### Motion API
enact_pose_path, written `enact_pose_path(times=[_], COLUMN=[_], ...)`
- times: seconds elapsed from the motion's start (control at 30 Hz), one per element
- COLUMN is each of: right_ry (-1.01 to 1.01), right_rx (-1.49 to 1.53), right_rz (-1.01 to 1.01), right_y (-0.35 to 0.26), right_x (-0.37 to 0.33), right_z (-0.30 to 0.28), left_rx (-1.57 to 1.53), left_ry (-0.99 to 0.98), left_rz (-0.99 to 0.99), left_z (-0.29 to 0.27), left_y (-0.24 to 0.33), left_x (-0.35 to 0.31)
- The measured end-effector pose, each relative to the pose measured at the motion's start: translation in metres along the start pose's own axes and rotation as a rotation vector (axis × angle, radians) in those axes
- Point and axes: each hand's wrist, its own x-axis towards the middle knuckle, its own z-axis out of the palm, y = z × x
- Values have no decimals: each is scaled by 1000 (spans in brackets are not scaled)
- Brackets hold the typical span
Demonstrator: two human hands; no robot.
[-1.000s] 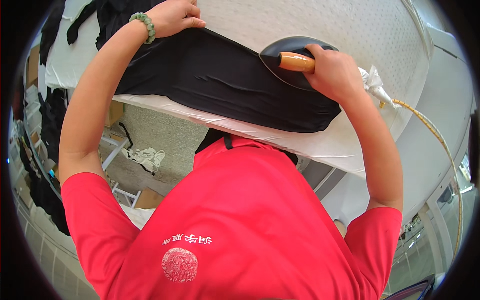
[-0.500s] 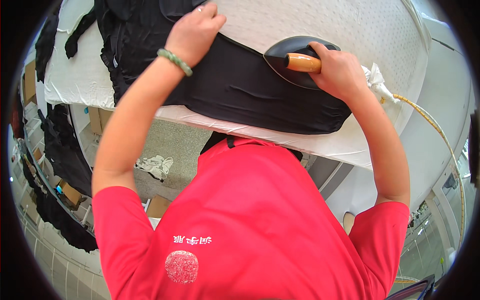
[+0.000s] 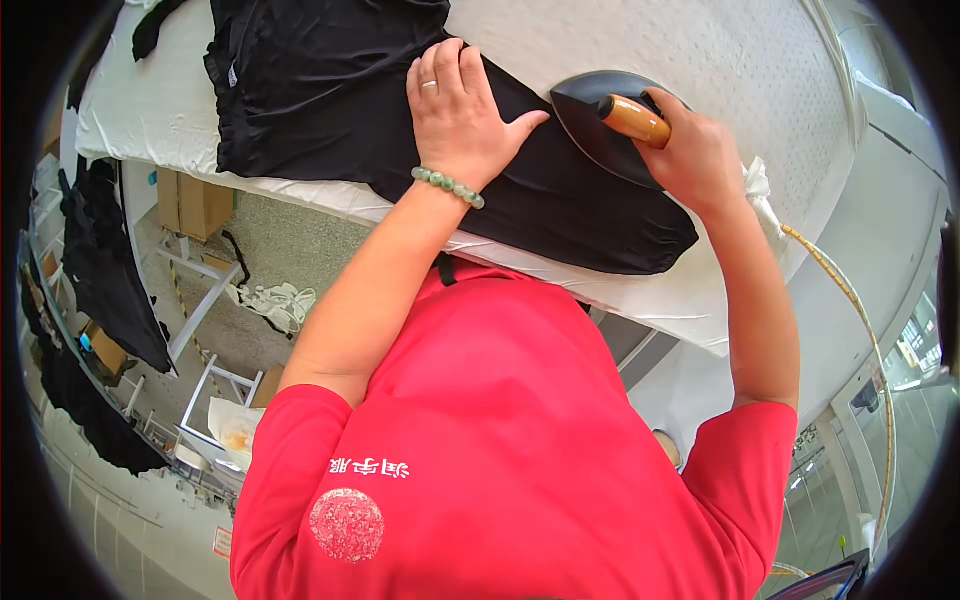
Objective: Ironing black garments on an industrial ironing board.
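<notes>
Since the earlier frame, the left grip (image 3: pixel 462 125) has moved rightward and toward the body; it now lies flat, fingers spread. On the white-covered tabletop (image 3: pixel 720 55) lie black trousers (image 3: pixel 340 115), one leg (image 3: pixel 590 225) extending rightward. The iron (image 3: pixel 600 140), its tip toward the left grip, lies across the leg's far edge; the right grip (image 3: pixel 695 160) is closed around its wooden handle (image 3: pixel 634 121). Writing: inverted white characters (image 3: pixel 370 467) above a round emblem (image 3: pixel 347 525) on the red shirt (image 3: pixel 510 400); small waistband tag (image 3: pixel 232 75), illegible.
</notes>
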Motion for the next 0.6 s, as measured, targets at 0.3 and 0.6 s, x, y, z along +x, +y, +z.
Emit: enact_pose_path(times=[0.3,0.6], right_ry=[-17,-267], right_rx=[-3,-71], right_rz=[-79,-169], right_y=[-16,-89], right_x=[36,86], right_z=[-21,-54], left_rx=[-18,-216], left_ry=[-24,-32], left_rz=[-21,76], left_z=[-1,-25], left_y=[18,-25], left_x=[-13,-3])
